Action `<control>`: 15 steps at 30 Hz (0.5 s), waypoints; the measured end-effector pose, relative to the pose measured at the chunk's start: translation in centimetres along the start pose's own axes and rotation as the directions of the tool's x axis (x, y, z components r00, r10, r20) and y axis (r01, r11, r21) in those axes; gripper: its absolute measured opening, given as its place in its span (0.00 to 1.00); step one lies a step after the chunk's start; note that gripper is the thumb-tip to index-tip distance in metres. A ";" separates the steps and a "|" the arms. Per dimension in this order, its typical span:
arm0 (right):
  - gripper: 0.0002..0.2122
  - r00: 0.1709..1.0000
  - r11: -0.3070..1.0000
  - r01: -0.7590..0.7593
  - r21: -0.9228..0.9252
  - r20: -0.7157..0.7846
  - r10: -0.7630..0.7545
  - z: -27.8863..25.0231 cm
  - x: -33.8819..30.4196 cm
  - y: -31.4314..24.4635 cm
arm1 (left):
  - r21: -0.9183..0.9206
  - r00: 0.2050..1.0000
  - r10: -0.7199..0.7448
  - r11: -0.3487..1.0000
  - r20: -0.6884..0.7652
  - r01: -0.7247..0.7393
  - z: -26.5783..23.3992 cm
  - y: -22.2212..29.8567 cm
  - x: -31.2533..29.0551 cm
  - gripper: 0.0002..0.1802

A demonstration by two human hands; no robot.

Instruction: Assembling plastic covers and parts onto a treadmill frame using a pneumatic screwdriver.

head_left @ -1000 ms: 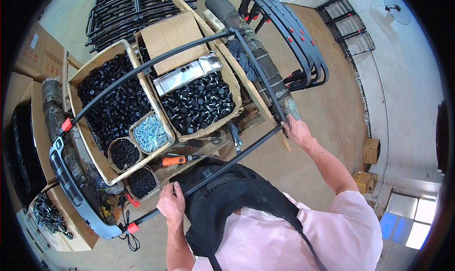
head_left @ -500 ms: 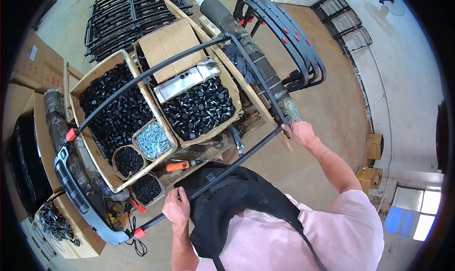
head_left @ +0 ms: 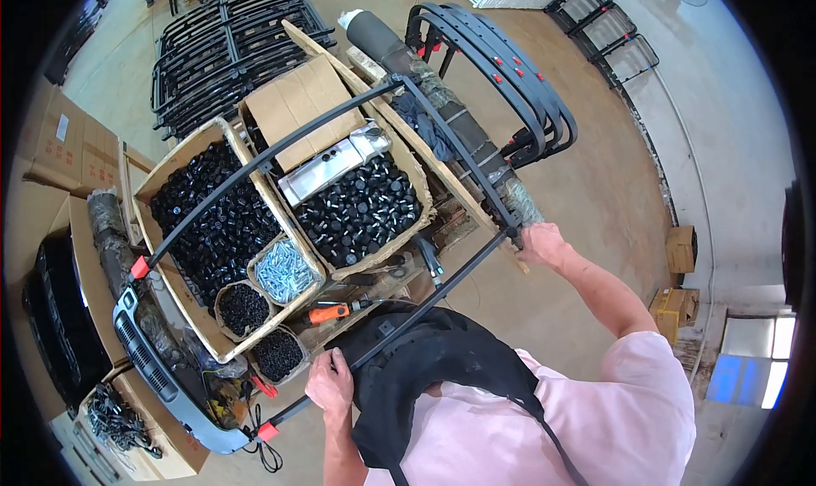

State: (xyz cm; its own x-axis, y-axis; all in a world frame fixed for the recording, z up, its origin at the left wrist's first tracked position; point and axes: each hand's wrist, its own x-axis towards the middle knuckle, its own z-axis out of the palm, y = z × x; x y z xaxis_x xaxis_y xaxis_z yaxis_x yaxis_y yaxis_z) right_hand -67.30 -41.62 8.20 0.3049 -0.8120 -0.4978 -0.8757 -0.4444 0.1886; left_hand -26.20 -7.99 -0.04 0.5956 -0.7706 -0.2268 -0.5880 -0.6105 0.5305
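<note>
A large black metal tube frame (head_left: 433,297) lies tilted in front of me, above boxes of small parts. My left hand (head_left: 330,382) is closed around its near tube, close to my body. At the near right corner of the frame, my right hand (head_left: 544,246) is closed on the tube; its fingertips are partly hidden. A dark curved panel with slots (head_left: 157,363) forms the left side of the frame, with a red piece (head_left: 140,268) at its far end and another (head_left: 268,432) at its near end. An orange-handled power tool (head_left: 330,313) lies beyond the near tube.
Cartons hold black knobs (head_left: 204,214) and black-headed bolts (head_left: 361,206). Smaller tubs contain silvery screws (head_left: 283,271) and black screws (head_left: 244,307). Beyond lie a wrapped roll (head_left: 459,121), stacked black racks (head_left: 234,44) and curved black frames (head_left: 510,70). A wooden plank (head_left: 408,138) runs alongside.
The view has shifted slightly, so most things sit a little lower. Both hands keep their hold on the frame, which has barely moved against the boxes.
</note>
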 end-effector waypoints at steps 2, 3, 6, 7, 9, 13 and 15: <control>0.19 0.997 0.998 0.025 -0.054 0.080 -0.021 -0.1 -0.1 0.0 | -0.012 1.000 0.020 1.000 -0.003 -0.020 -0.2 0.0 0.2 0.16; 0.18 1.000 1.000 0.028 -0.004 0.008 -0.028 -0.4 -0.5 -0.6 | -0.025 0.999 0.036 0.999 -0.002 -0.036 -0.3 0.0 0.0 0.16; 0.14 1.000 0.999 0.028 -0.024 -0.006 -0.028 0.9 -0.9 0.4 | 0.003 1.000 -0.012 1.000 0.017 0.012 0.0 0.0 0.1 0.16; 0.11 0.998 0.995 0.032 -0.098 0.057 -0.027 1.6 -0.5 1.2 | 0.001 1.000 -0.005 1.000 0.011 0.005 -0.1 0.1 0.7 0.16; 0.09 0.994 0.996 0.083 -0.025 -0.072 -0.085 -0.5 -0.6 -0.6 | -0.005 0.999 0.016 1.000 0.037 -0.016 -0.6 0.3 0.0 0.15; 0.07 0.992 0.981 0.054 -0.186 0.122 -0.032 1.0 -0.3 1.0 | 0.018 0.996 -0.033 0.999 0.079 0.032 -0.5 0.3 0.2 0.15; 0.07 0.993 0.989 0.113 -0.094 -0.036 -0.116 0.0 0.1 -0.3 | -0.012 1.000 0.022 1.000 0.008 -0.022 -0.1 -0.1 -0.4 0.16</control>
State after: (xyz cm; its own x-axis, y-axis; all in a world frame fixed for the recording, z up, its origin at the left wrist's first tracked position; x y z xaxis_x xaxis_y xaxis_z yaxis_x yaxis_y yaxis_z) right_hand -67.04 -41.60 8.05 0.4179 -0.7677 -0.4858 -0.7969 -0.5665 0.2097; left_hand -26.38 -7.60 0.10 0.5778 -0.7855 -0.2217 -0.5943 -0.5911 0.5454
